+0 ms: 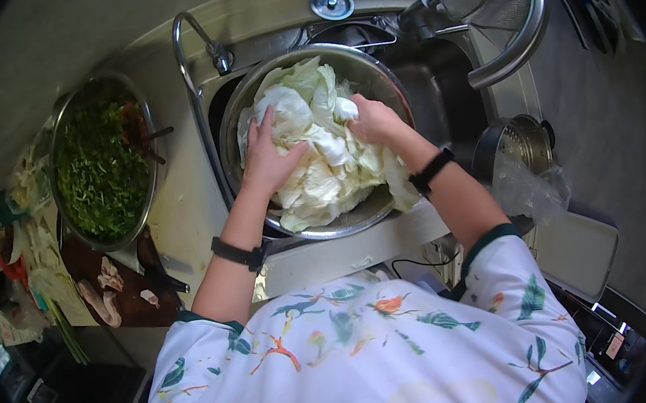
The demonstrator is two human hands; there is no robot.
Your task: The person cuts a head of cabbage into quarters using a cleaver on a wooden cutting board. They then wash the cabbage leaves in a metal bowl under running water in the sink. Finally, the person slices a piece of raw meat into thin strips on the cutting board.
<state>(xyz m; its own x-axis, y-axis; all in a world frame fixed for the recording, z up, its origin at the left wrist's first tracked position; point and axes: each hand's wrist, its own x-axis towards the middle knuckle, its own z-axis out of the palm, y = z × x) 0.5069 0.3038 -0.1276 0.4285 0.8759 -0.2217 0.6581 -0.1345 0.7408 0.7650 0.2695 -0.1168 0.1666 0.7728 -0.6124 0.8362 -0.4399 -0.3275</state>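
Observation:
A large stainless steel basin rests over the sink in front of me, heaped with pale green leaves, which look like cabbage or lettuce. On the left of the heap lies my left hand, fingers and thumb spread against the leaves. My right hand is at the heap's right side, its fingers curled around some leaf. Its fingertips are partly hidden among the leaves. One leaf hangs over the basin's front right rim.
A steel bowl of chopped greens with chopsticks stands left. Below it, a cutting board holds raw meat pieces; a knife handle projects. A faucet rises behind left. Right are a curved metal pipe and pots.

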